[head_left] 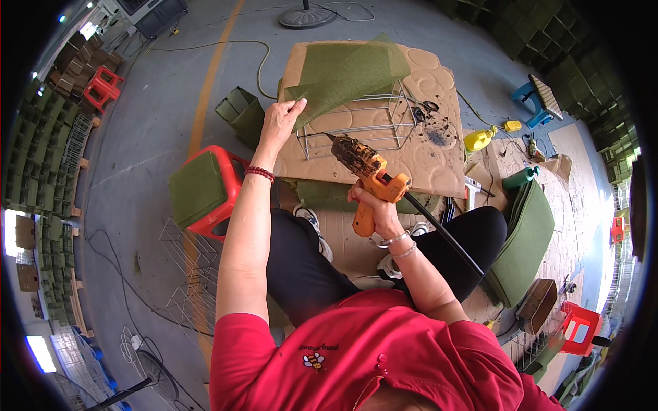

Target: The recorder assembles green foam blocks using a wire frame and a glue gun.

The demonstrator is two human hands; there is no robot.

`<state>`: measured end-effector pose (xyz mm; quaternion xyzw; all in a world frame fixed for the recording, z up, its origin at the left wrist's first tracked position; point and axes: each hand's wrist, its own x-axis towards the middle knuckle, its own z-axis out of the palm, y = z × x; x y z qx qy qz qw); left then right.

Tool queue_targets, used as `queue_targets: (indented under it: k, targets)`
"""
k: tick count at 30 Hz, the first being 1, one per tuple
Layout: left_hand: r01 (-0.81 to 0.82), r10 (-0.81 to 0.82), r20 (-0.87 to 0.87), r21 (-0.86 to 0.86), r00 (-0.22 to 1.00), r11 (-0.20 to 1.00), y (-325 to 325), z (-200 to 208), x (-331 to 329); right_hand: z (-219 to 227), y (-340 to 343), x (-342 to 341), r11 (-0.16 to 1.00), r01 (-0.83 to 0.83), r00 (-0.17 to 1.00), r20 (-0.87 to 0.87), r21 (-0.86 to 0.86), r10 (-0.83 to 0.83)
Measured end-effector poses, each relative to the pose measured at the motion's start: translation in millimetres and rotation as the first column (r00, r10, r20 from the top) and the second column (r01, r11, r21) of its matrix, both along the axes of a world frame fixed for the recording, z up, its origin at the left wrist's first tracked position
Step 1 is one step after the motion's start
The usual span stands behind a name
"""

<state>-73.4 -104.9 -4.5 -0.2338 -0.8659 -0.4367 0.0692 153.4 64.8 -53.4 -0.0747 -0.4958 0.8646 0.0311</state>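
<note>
Green mesh sheet in left hand, beyond right hand.

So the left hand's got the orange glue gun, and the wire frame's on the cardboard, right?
No: in the head view the right hand holds the orange glue gun; the left hand holds a green mesh sheet. The wire frame is on the cardboard.

left arm reaching forward, near straight at the elbow, left hand back uppermost, thumb inward, digits pinching, right arm angled inward, right hand curled in a grip, 2 forearms bare
</note>
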Motion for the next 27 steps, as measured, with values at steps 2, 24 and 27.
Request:
queue_targets:
  k: [2, 24, 27]
  targets:
    - [0.007, -0.007, -0.001, 0.013, 1.0, 1.0, 0.8, 1.9, 1.3, 0.4, 1.1, 0.6, 1.0, 0.006, 1.0, 0.005, -0.002, -0.006]
    - [0.014, -0.014, -0.009, 0.007, 1.0, 1.0, -1.0, 0.6, -0.9, 0.8, -0.4, -2.0, 0.999, 0.018, 1.0, 0.004, -0.028, -0.018]
    - [0.007, -0.007, 0.004, 0.009, 1.0, 1.0, -1.9, 1.8, 0.9, -2.0, 0.8, -2.9, 1.0, 0.023, 1.0, -0.004, -0.016, -0.023]
